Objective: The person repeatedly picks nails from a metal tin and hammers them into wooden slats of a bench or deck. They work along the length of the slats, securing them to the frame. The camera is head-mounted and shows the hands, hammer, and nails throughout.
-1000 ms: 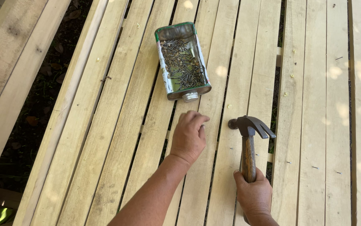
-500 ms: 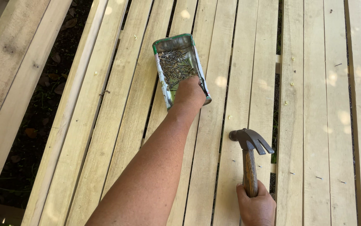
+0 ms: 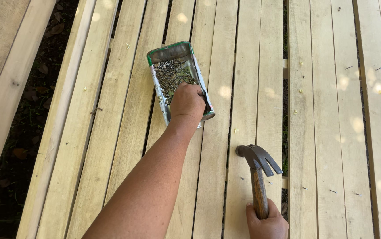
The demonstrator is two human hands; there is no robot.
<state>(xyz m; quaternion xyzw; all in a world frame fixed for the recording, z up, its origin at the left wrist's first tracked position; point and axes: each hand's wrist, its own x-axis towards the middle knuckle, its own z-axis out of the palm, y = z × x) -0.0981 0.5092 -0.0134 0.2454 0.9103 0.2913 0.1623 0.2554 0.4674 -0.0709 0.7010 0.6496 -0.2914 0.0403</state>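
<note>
Left hand [image 3: 187, 102]: reaches into the cut-open metal tin [image 3: 177, 79]; one second ago it hovers over the slats short of the tin, half a second ago it arrives at the tin's near end.
Left fingers: curl downward into the tin, hidden behind the knuckles; whether they pinch anything cannot be told.
Nails [image 3: 172, 76]: a loose dark heap fills the tin, beyond and just left of the fingertips, touching or nearly touching them.
Tin position: unchanged across the three moments; lies flat on the pale wooden slats [image 3: 124, 132], its green-rimmed far end away from the fingers.
Right hand [image 3: 266, 223]: fingers close fully around the wooden handle of the claw hammer [image 3: 259, 170]; grip low on the handle.
Hammer position: head rests near the slats, well to the right of and nearer the person than the left fingers; little movement over the second.
Judged meaning: the left hand's shift from slat to heap suggests a pick-up among the nails, while the hammer waits.
</note>
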